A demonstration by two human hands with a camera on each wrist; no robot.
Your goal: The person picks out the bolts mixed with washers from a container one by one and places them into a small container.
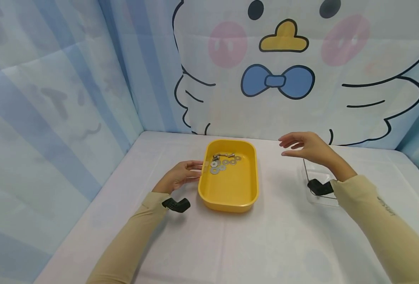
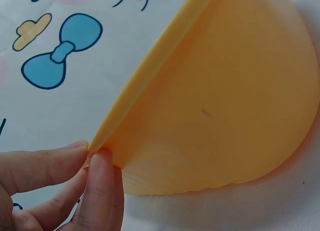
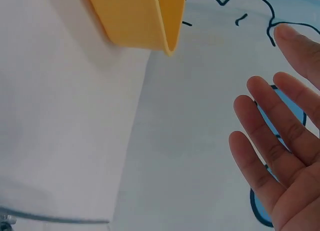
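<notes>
A yellow plastic tray (image 1: 230,193) stands on the table, with several metal washers (image 1: 222,167) and a few small screws (image 1: 224,155) gathered in its far left part. My left hand (image 1: 184,173) is at the tray's left side. In the left wrist view, the thumb and fingers (image 2: 100,171) pinch the tray's rim. Raised to the right of the tray, my right hand (image 1: 307,146) holds nothing, its fingers (image 3: 265,151) loosely extended and apart. Below that hand and its sleeve sits a clear box (image 1: 314,175), partly hidden by the forearm.
A white cloth covers the table (image 1: 266,244). Behind it hangs a curtain (image 1: 227,102) with a cartoon bird print, and a blue striped curtain (image 1: 70,98) borders the left side. Dark wrist cameras (image 1: 176,205) sit on both wrists.
</notes>
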